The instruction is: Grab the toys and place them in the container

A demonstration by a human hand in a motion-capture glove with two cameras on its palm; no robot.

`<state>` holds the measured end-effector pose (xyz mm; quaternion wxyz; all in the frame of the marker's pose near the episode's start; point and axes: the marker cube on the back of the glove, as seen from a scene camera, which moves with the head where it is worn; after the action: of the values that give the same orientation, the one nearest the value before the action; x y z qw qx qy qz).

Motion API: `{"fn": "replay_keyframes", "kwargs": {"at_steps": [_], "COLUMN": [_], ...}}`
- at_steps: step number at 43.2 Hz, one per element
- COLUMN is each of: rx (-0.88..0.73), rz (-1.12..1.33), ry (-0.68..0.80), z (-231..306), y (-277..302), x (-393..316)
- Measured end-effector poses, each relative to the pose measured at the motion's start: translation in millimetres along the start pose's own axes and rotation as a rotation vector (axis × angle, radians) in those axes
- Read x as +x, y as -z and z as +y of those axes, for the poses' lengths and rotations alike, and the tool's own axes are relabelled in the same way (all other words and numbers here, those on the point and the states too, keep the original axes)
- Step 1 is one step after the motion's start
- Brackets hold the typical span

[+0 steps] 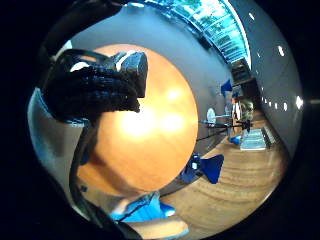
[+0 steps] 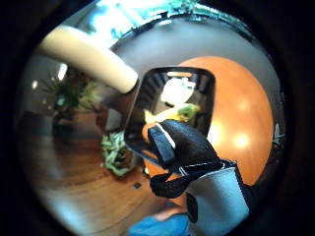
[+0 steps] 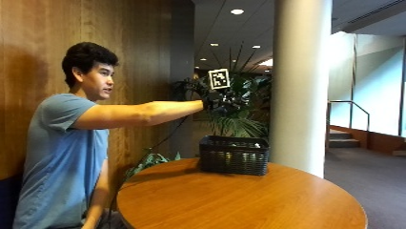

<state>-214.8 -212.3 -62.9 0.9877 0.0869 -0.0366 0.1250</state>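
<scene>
Hand (image 3: 216, 101), gloved, is out at full arm's reach, held high above the black woven container (image 3: 234, 155), well clear of its rim. In both palm views we see the gloved fingers (image 1: 95, 92) curled in toward the palm; we make out nothing between them, so we read the hand as closed on nothing, though a small toy tucked in there can't be ruled out.

Straight under the palm in the thumb side view sits the container (image 2: 173, 105), with yellow and green toys (image 2: 172, 113) lying inside. In the outside view the container stands on the round wooden desk (image 3: 254, 200) at about 12 o'clock, near the far edge, with pale bits just visible over its rim.

Around it the desk top carries no loose toys that we can see. Behind are a potted palm (image 3: 238, 107) and a white column (image 3: 301, 86), both off the desk.

Our judgement: this is the drop step or just past it, with the toys we can see in the container. The next move calls for bringing the hand off the container and scanning the desk for any toy left; we see none.
</scene>
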Motion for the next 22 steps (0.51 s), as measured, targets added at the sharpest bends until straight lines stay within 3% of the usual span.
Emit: {"fn": "replay_keyframes", "kwargs": {"at_steps": [4, 8, 15, 22], "rx": [0.007, 0.012, 0.000, -0.017], "rz": [0.017, 0.174, -0.008, 0.125], "ry": [-0.068, 0.035, -0.032, -0.019], "z": [3, 13, 23, 39], "y": [0, -5, 4, -3], "x": [32, 78, 114, 183]}}
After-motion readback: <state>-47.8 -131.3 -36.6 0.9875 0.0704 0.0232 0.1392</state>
